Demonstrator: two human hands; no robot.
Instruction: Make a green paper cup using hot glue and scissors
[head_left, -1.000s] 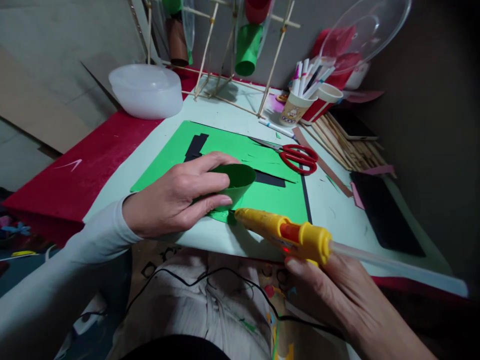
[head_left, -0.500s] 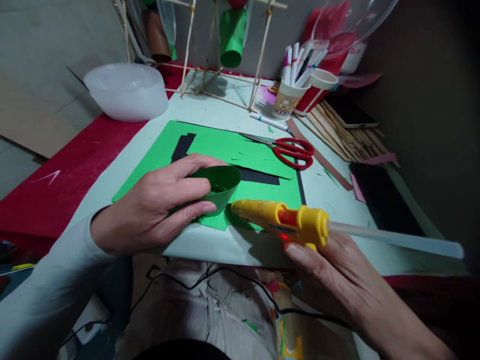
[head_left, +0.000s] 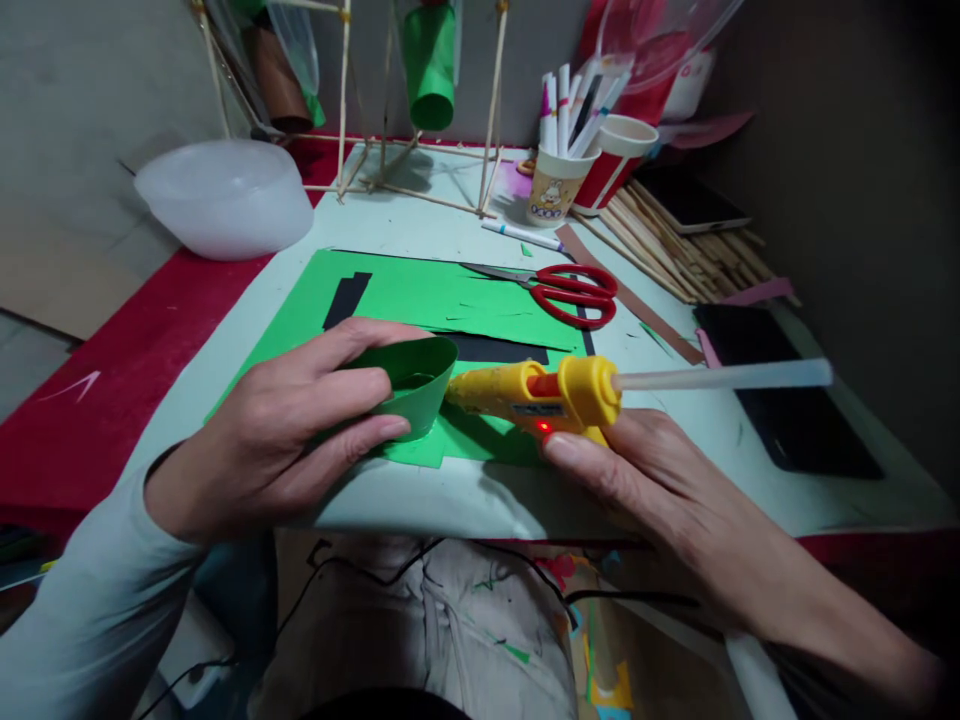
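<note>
My left hand [head_left: 300, 410] is closed around a green paper tube [head_left: 424, 400], its fingers on the near side and over the rim. The tube stands on a piece of green paper [head_left: 420, 452] near the table's front edge. In my right hand [head_left: 637, 480] is a yellow hot glue gun [head_left: 540, 390] with a red light lit and a glue stick [head_left: 727, 376] poking out of its back. The gun's nozzle is at the tube's right side; whether it touches cannot be made out. Red-handled scissors [head_left: 574, 292] lie beyond on a green sheet [head_left: 405, 285].
A white plastic bowl [head_left: 225, 200] stands at the left, and a stick frame [head_left: 420, 190] at the back. A paper cup of markers [head_left: 559, 190], wooden sticks [head_left: 652, 240] and a black phone-like slab [head_left: 787, 390] occupy the right. A black cord [head_left: 360, 570] hangs below the table edge.
The glue gun's rear has swung up, so it lies more level, with its nozzle higher beside the tube. The whole view has shifted slightly. My left hand keeps its hold.
</note>
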